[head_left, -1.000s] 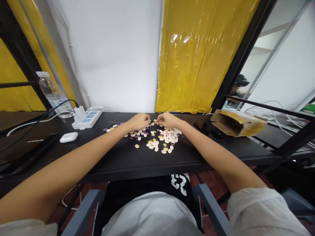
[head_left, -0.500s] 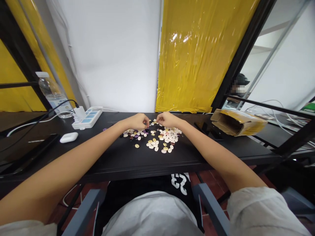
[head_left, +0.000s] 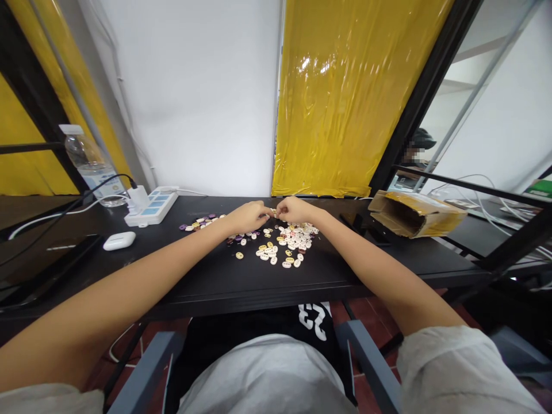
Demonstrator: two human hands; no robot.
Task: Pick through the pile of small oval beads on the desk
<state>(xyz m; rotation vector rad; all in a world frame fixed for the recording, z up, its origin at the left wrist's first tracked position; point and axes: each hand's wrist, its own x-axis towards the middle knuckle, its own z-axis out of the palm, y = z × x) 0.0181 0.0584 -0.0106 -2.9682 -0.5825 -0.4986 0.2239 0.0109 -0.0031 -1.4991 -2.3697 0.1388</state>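
Small oval button-like pieces lie scattered on the black desk [head_left: 259, 282]. A heap of white pieces [head_left: 302, 236] sits below my right hand [head_left: 295, 210], whose fingers are bent together in a pinch. From the left, my left hand [head_left: 252, 217] reaches over the purple and white pieces [head_left: 202, 222], its index finger and thumb pointing at the right fingertips. The two hands nearly meet around a few pale pieces [head_left: 273, 213]. Whatever the fingertips hold is too small to make out. Nearer the desk edge are white-and-yellow pieces [head_left: 268, 252] and a single yellow piece [head_left: 239, 255].
On the left stand a water bottle [head_left: 92, 167], a power strip [head_left: 153, 208] with a plugged-in charger, and a white earbud case [head_left: 119, 241]. An open cardboard box [head_left: 414, 215] and a dark phone [head_left: 351, 221] lie to the right. Another person [head_left: 418, 146] is visible beyond the frame.
My left hand has moved right, from above the purple pieces to close beside my right hand, uncovering more pieces on the left. My right hand has hardly moved.
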